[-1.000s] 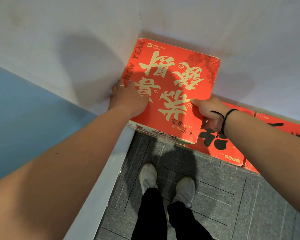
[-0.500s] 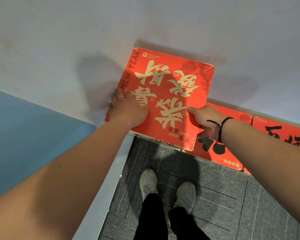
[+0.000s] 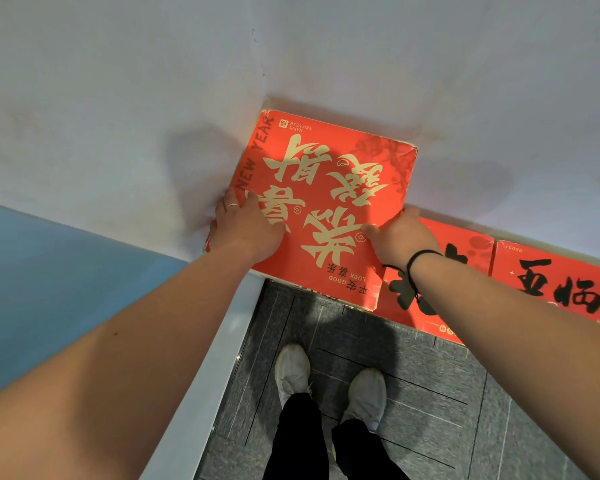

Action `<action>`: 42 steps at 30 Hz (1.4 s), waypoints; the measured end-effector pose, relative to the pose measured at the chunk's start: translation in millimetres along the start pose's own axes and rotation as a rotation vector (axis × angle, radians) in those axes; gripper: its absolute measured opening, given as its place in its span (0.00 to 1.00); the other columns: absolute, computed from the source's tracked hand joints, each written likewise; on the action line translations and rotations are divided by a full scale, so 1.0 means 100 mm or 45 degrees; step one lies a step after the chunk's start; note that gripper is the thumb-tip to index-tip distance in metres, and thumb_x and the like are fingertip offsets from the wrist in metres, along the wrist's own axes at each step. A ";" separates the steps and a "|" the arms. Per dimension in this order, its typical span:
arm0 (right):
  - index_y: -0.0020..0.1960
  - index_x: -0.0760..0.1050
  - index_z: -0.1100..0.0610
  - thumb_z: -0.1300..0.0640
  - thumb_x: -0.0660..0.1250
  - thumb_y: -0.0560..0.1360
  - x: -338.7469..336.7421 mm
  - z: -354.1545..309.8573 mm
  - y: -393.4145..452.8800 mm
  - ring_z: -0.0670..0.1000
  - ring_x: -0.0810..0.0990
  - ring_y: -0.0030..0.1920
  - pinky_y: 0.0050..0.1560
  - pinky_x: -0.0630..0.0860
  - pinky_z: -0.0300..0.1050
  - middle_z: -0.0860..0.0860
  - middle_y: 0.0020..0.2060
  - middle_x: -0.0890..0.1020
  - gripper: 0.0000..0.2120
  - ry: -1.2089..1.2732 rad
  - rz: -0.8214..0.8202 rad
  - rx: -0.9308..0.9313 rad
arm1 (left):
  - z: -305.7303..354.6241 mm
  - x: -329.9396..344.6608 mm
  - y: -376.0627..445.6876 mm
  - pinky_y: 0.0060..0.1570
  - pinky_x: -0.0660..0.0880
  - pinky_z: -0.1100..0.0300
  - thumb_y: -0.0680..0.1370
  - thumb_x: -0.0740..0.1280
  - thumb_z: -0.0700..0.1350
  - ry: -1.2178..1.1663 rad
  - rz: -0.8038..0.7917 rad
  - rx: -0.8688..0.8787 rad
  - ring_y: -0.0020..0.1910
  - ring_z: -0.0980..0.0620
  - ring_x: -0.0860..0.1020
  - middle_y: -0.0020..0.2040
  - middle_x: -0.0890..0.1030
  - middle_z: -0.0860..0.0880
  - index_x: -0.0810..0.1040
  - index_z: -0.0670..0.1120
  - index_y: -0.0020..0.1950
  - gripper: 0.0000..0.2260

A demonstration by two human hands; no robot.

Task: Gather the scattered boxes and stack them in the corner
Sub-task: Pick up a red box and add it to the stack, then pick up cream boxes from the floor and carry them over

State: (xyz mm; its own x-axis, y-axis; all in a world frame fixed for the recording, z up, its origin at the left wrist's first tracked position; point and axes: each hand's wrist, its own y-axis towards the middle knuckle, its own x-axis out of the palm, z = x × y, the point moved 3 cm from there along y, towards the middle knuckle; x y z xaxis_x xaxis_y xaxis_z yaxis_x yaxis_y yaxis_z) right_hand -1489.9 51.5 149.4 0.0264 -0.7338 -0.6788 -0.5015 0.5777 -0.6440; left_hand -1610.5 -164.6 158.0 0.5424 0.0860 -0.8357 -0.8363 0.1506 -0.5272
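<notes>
Since a second ago the top red box (image 3: 326, 202) has gone deeper toward the wall corner (image 3: 265, 91); its far-left corner now sits right at the wall junction, and both hands slid along with it.

Left hand (image 3: 245, 230): fingers curled over the box's left edge, against the left wall, palm on the lid. Grip clamped on that edge. Right hand (image 3: 400, 237): thumb on the lid, fingers wrapped over the right edge, also clamped on the box.

Box position: on top of a stack in the corner, the lower box only showing as a pale strip at the near edge. Its right edge overlaps the neighbouring red box (image 3: 465, 258) lower down along the right wall; another red box (image 3: 555, 282) lies beside that one.

Key relation: the box looks slightly rotated, its far-right corner apparently not flush with the right wall. The corner lies ahead and left of both grips. Right hand is the one placed to push the right side in; left fingers sit between box and wall, so they likely have to come out first. Pinch risk there.
</notes>
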 end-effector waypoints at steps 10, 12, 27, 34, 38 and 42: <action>0.67 0.71 0.55 0.44 0.69 0.77 -0.51 0.12 -0.37 0.61 0.83 0.54 0.49 0.79 0.52 0.57 0.56 0.82 0.23 -0.117 0.094 -0.292 | 0.63 -0.43 -0.40 0.70 0.71 0.47 0.81 0.66 0.56 -0.330 0.092 0.170 0.72 0.44 0.71 0.76 0.71 0.46 0.71 0.50 0.76 0.25; 0.58 0.75 0.53 0.44 0.69 0.77 -0.70 0.23 -0.54 0.59 0.83 0.54 0.55 0.80 0.54 0.53 0.51 0.84 0.16 -0.016 0.043 -0.335 | 0.90 -0.56 -0.60 0.53 0.74 0.59 0.82 0.66 0.54 -0.415 0.034 0.271 0.56 0.53 0.78 0.70 0.76 0.50 0.73 0.49 0.75 0.22; 0.51 0.81 0.60 0.53 0.67 0.78 -2.78 0.92 -2.51 0.52 0.77 0.40 0.41 0.73 0.46 0.51 0.41 0.81 0.10 0.515 0.293 -0.200 | 2.89 -1.14 -2.83 0.43 0.76 0.56 0.77 0.71 0.48 -0.563 -0.425 0.946 0.36 0.56 0.78 0.30 0.80 0.57 0.83 0.56 0.34 0.12; 0.48 0.80 0.51 0.54 0.72 0.77 -3.10 1.52 -3.83 0.48 0.79 0.36 0.40 0.73 0.40 0.50 0.37 0.84 0.02 0.790 0.685 0.031 | 3.32 -1.30 -3.88 0.54 0.80 0.50 0.73 0.71 0.55 -0.628 -0.671 1.223 0.42 0.51 0.84 0.38 0.86 0.55 0.85 0.57 0.39 0.06; 0.56 0.80 0.52 0.51 0.73 0.78 -3.05 1.93 -4.58 0.41 0.78 0.34 0.39 0.72 0.37 0.47 0.38 0.82 0.09 1.053 0.928 0.215 | 3.41 -1.29 -4.50 0.50 0.79 0.53 0.81 0.70 0.44 -0.539 -0.778 1.326 0.41 0.48 0.84 0.42 0.86 0.50 0.81 0.54 0.47 0.06; 0.61 0.79 0.52 0.50 0.71 0.78 -2.86 2.31 -5.29 0.44 0.77 0.31 0.34 0.71 0.36 0.49 0.40 0.82 0.13 1.290 1.141 0.378 | 3.41 -1.13 -5.28 0.47 0.79 0.53 0.81 0.69 0.46 -0.413 -0.887 1.513 0.45 0.43 0.85 0.47 0.87 0.44 0.81 0.53 0.55 0.04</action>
State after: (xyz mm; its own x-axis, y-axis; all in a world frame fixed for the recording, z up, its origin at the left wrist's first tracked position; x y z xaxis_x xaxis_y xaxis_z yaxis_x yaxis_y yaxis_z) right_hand -1032.9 38.5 602.7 -0.9010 0.0615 -0.4295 0.1911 0.9449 -0.2656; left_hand -1202.9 82.0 583.6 0.9400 -0.1543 -0.3042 0.0833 0.9687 -0.2340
